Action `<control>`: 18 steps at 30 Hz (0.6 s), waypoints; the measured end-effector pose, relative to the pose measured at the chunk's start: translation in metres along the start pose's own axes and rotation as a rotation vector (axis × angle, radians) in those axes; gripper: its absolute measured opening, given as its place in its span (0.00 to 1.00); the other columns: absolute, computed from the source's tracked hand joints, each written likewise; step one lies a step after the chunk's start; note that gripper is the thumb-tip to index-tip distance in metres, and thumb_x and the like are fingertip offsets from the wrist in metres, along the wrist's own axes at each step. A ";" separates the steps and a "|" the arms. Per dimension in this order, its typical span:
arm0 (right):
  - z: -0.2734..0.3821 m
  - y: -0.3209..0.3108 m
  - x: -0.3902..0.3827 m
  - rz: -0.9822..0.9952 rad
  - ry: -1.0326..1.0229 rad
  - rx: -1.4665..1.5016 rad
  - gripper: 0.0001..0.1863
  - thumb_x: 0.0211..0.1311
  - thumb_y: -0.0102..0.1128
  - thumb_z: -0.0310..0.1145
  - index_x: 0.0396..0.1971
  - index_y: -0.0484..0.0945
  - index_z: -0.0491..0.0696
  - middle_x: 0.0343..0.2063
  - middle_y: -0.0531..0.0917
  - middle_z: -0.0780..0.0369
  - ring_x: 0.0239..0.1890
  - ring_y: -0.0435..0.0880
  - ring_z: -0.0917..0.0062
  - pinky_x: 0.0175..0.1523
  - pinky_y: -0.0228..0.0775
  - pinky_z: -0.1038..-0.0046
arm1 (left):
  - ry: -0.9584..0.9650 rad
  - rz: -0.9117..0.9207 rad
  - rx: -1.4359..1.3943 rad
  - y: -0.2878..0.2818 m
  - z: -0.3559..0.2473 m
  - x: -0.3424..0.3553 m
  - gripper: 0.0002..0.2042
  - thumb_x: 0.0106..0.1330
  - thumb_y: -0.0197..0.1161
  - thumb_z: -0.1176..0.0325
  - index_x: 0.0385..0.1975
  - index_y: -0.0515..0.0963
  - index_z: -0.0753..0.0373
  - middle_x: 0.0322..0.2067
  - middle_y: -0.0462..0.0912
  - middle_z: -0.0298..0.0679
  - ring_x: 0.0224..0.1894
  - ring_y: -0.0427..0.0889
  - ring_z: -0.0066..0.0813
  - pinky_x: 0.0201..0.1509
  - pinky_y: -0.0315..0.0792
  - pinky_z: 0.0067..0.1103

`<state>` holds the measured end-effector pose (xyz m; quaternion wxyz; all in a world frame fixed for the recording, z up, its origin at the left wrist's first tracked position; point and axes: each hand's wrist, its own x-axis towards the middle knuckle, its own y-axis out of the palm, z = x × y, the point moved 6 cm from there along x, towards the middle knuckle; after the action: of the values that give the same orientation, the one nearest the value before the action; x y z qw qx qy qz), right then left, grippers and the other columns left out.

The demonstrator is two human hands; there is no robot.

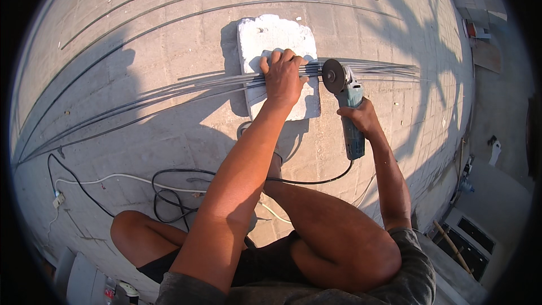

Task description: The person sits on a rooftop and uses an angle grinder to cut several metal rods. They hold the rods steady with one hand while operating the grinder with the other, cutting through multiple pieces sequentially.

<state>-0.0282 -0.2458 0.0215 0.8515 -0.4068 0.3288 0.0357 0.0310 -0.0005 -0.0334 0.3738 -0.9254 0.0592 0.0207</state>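
Note:
My left hand grips a bundle of thin grey metal rods, pressing them against a white rough-edged block on the paved ground, its fingers curled over them. My right hand is wrapped round the body of a teal angle grinder. The grinder's dark disc stands just right of the block, at or very near the rods; whether it touches them I cannot tell. The rods run long to the left and end to the right of the disc.
Loose rods lie across the paving beyond the block. Black cable and white cable snake beside my bent legs, with a small plug connector at the left. Boards, a pole and other items lie along the right edge.

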 end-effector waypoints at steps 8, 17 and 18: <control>0.000 0.001 -0.004 -0.009 0.003 -0.021 0.25 0.47 0.76 0.39 0.41 0.82 0.37 0.32 0.86 0.57 0.33 0.84 0.70 0.41 0.78 0.66 | 0.021 -0.042 -0.001 0.000 0.001 0.000 0.20 0.56 0.82 0.60 0.50 0.88 0.46 0.52 0.80 0.28 0.63 0.71 0.32 0.71 0.48 0.45; 0.005 0.001 0.000 0.000 0.012 0.003 0.26 0.46 0.76 0.39 0.42 0.84 0.37 0.35 0.87 0.55 0.36 0.86 0.69 0.45 0.77 0.65 | 0.020 -0.047 0.002 -0.001 0.000 -0.001 0.20 0.56 0.83 0.61 0.50 0.88 0.47 0.52 0.81 0.28 0.62 0.72 0.33 0.71 0.48 0.45; 0.005 0.002 0.002 0.003 0.013 0.010 0.26 0.46 0.76 0.39 0.42 0.84 0.37 0.35 0.87 0.55 0.36 0.86 0.69 0.45 0.77 0.65 | 0.021 -0.052 0.006 -0.002 0.001 -0.001 0.20 0.56 0.83 0.61 0.50 0.88 0.47 0.52 0.81 0.28 0.62 0.72 0.33 0.71 0.48 0.45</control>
<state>-0.0245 -0.2415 0.0211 0.8514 -0.4023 0.3349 0.0327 0.0300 0.0013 -0.0325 0.3761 -0.9257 0.0392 0.0012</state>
